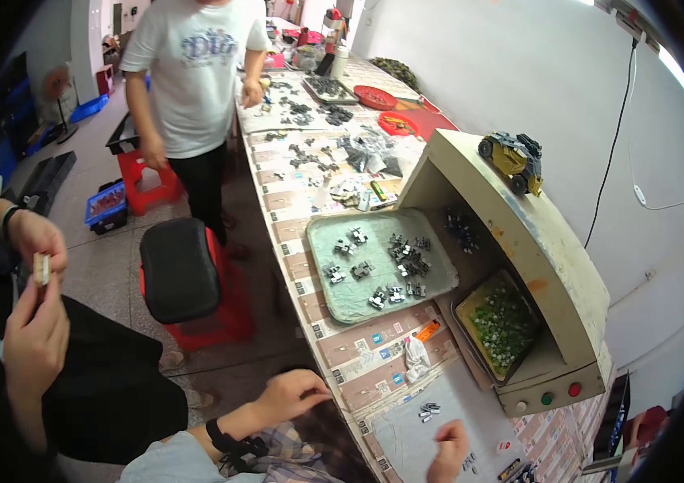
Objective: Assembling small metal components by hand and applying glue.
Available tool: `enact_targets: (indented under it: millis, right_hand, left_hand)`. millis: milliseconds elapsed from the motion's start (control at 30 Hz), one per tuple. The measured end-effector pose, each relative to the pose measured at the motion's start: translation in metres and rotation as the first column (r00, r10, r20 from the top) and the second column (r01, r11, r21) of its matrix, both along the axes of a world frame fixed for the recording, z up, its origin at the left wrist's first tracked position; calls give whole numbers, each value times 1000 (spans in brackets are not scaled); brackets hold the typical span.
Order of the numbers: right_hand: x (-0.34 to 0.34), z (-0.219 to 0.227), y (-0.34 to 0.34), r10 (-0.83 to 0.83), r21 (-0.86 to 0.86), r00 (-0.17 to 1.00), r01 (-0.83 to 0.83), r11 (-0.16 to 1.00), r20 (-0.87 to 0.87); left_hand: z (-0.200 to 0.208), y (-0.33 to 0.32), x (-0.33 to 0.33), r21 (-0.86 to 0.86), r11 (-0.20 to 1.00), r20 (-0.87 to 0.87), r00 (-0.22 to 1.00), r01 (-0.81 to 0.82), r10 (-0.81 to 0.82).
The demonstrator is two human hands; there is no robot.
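Note:
My left hand point(294, 396), with a black band round its wrist, is at the table's near edge. Its thumb and fingers are pinched together; anything between them is too small to make out. Over the grey work sheet on the table, my right hand point(448, 452) has its fingers curled in, and what they hold, if anything, is hidden. Just beyond it lies a small cluster of silver and dark metal pieces point(430, 412). More small pieces point(469, 463) lie beside that hand. A crumpled white wrapper point(417, 358) and an orange-handled tool point(427, 331) rest farther up.
A green-lined tray point(334, 310) holds several black-and-silver assemblies. Right of it stands a beige arched machine point(551, 266) with a toy vehicle point(513, 161) on top and a tray of green-and-white parts point(503, 326) inside. A co-worker's hands point(36, 322) hold a small piece. Another person point(197, 80) stands near a black-topped red stool point(181, 270).

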State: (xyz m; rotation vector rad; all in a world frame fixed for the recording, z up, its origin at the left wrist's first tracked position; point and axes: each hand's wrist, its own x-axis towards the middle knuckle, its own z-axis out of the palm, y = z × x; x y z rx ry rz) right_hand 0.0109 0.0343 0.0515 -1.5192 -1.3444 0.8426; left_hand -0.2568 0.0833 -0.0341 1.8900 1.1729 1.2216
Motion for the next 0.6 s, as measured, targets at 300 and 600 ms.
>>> enact_targets:
  millis: [300, 600]
  right_hand:
    - [-19, 105, 102, -193, 305, 948, 111, 946, 254]
    - [-96, 172, 293, 267, -111, 926, -246, 963, 267]
  left_hand:
    - [6, 132, -78, 8, 983, -10, 983, -182, 182]
    - [-15, 305, -166, -321, 885, 49, 928, -336, 370]
